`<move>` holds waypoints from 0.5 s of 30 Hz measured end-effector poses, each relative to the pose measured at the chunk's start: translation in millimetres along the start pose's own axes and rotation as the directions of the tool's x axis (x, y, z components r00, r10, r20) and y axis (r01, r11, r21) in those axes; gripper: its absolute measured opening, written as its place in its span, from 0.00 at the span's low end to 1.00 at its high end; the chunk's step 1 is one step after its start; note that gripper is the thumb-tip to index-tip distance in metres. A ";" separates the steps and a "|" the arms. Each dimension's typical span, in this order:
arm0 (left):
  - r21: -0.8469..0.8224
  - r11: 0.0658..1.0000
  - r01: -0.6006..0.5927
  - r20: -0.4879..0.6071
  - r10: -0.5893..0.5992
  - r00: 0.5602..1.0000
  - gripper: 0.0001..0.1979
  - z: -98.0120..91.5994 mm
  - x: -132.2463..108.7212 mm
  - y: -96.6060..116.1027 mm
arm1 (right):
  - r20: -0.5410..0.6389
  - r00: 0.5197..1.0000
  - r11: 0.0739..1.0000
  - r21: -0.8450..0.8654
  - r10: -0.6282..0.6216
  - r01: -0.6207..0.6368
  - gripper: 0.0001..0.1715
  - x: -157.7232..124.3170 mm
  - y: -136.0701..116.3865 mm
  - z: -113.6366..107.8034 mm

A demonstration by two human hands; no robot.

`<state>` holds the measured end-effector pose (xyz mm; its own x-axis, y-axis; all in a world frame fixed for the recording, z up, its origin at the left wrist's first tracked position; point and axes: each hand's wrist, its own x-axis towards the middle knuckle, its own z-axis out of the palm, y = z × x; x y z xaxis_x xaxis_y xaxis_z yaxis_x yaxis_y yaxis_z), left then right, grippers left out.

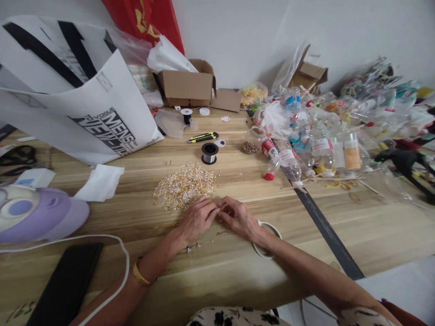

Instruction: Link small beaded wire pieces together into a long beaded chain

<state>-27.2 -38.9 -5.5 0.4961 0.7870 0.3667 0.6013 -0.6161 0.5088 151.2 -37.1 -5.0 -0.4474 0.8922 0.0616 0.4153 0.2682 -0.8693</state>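
My left hand [198, 219] and my right hand [238, 218] meet fingertip to fingertip above the table. Both are closed in a pinch; whatever lies between the fingers is too small or hidden to name. Just beyond my left hand spreads a heap of gold and clear beads [185, 186]. A short beaded strand [200, 245] lies on the wood below my hands, with a small gold chain piece [222, 232] near it. Under my right wrist is a pale ring [277, 232], like a roll of tape, partly covered by the arm.
A spool of silver wire [210, 154] and a yellow-black utility knife [203, 137] lie behind the beads. Plastic bottles [321, 151] crowd the right. At left are a white paper bag [112, 104], a purple object [50, 213], a black phone [68, 283] and a white cable [126, 258].
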 end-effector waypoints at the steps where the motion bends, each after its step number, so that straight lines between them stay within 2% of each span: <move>1: 0.001 1.000 -0.005 -0.010 0.005 1.000 0.13 0.0 -0.2 -0.3 | 0.012 1.000 1.000 0.020 0.004 -0.005 0.07 1.4 1.5 0.3; 6: 0.015 1.000 -0.015 -0.046 0.016 0.999 0.14 -0.5 0.1 -0.6 | 0.010 1.000 0.998 0.061 0.020 -0.021 0.03 7.1 8.2 0.3; 15: 0.080 0.997 -0.023 -0.062 0.028 0.998 0.14 -0.1 1.5 -3.2 | 0.021 0.998 0.990 0.127 0.057 -0.059 0.07 5.8 11.7 1.0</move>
<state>-28.4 -35.8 -6.5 0.4728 0.7699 0.4286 0.6377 -0.6347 0.4366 152.6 -29.2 -15.4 -0.4398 0.8981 0.0013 0.3368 0.1663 -0.9268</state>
